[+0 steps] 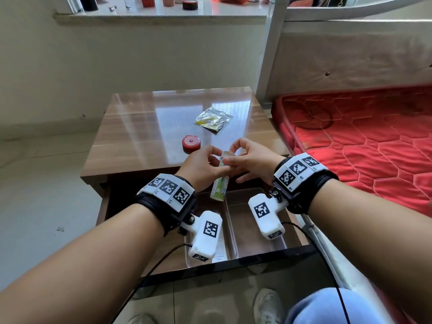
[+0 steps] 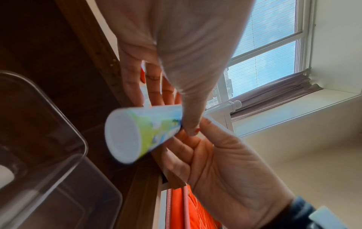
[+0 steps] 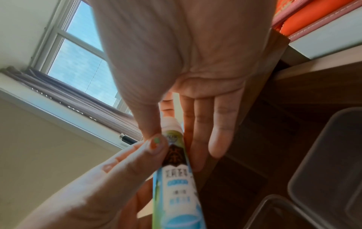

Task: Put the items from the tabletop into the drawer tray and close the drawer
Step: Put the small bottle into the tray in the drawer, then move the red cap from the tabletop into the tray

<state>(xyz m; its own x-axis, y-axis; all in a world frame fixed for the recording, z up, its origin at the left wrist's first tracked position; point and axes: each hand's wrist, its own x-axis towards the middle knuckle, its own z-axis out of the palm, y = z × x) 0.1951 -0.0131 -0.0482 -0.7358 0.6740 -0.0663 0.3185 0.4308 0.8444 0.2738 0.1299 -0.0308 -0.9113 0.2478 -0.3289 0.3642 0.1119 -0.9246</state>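
Observation:
A green, white and blue tube (image 1: 219, 187) hangs tilted over the open drawer (image 1: 233, 261), its cap end up. My left hand (image 1: 211, 158) pinches its upper part, thumb against fingers. My right hand (image 1: 235, 152) pinches it near the cap with thumb and index finger; the other fingers are stretched out. In the left wrist view the tube's flat bottom (image 2: 122, 136) faces the camera. In the right wrist view both thumbs lie on the tube (image 3: 176, 178). A red round cap (image 1: 191, 143) and a silver foil packet (image 1: 213, 119) lie on the tabletop (image 1: 140, 127).
Two clear plastic trays (image 1: 233, 244) sit side by side in the drawer under my wrists; one tray (image 2: 64, 148) shows close by in the left wrist view. A bed with a red mattress (image 1: 362, 141) borders the table on the right. A windowsill (image 1: 163, 16) with bottles runs behind.

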